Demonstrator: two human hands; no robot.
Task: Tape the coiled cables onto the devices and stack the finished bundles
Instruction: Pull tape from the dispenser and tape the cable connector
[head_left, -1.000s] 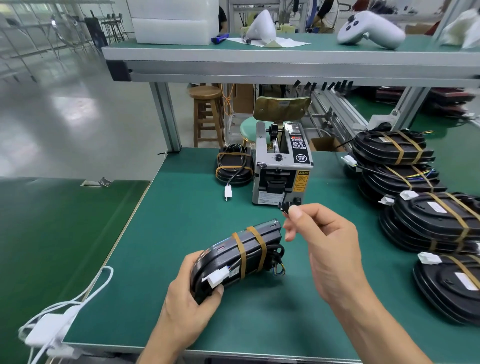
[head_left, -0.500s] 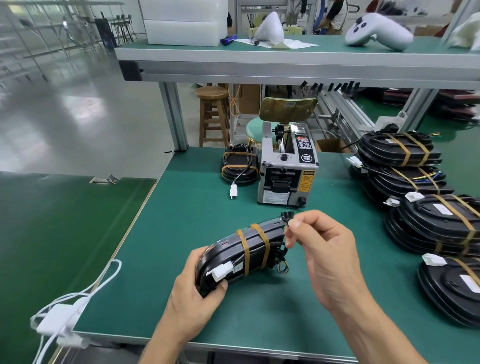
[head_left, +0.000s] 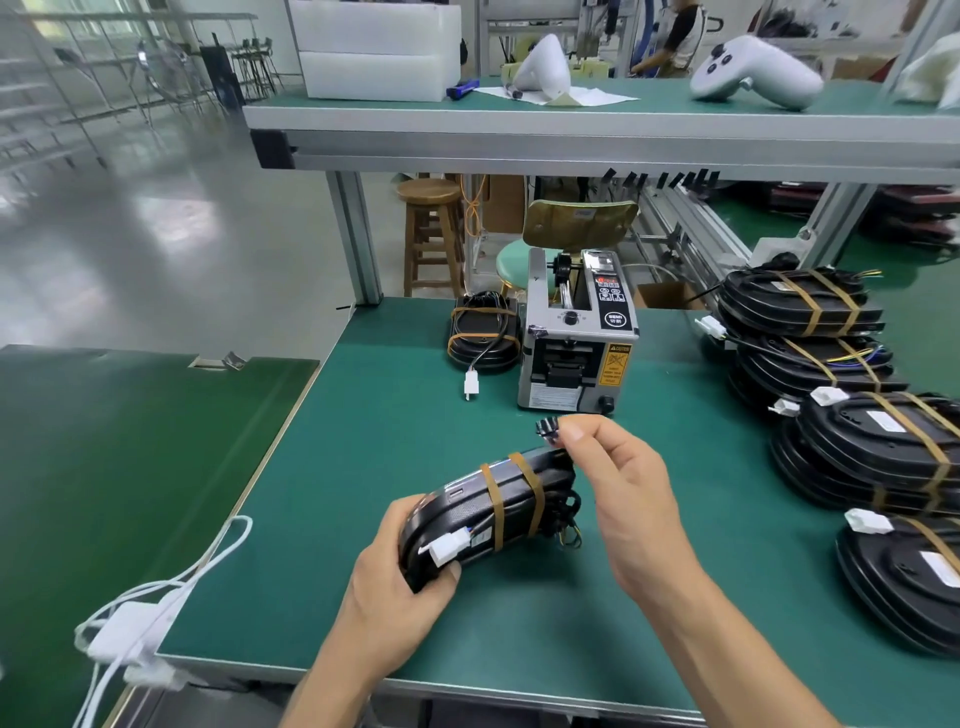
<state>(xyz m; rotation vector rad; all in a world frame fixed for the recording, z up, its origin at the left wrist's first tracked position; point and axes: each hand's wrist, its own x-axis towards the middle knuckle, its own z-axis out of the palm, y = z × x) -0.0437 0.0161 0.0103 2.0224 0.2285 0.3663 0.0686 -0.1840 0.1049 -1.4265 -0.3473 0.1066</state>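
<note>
Left hand (head_left: 400, 592) grips the near end of a black device (head_left: 488, 514), held tilted above the green surface (head_left: 395, 447); fingers curled round its edge beside a white connector (head_left: 448, 550). Two tan tape bands (head_left: 514, 499) cross the device over its coiled cable. Right hand (head_left: 623, 499) pinches a small black plug (head_left: 546, 429) just above the device's far end. Tape dispenser (head_left: 576, 343) stands behind. Finished bundles (head_left: 831, 374) stacked at right.
</note>
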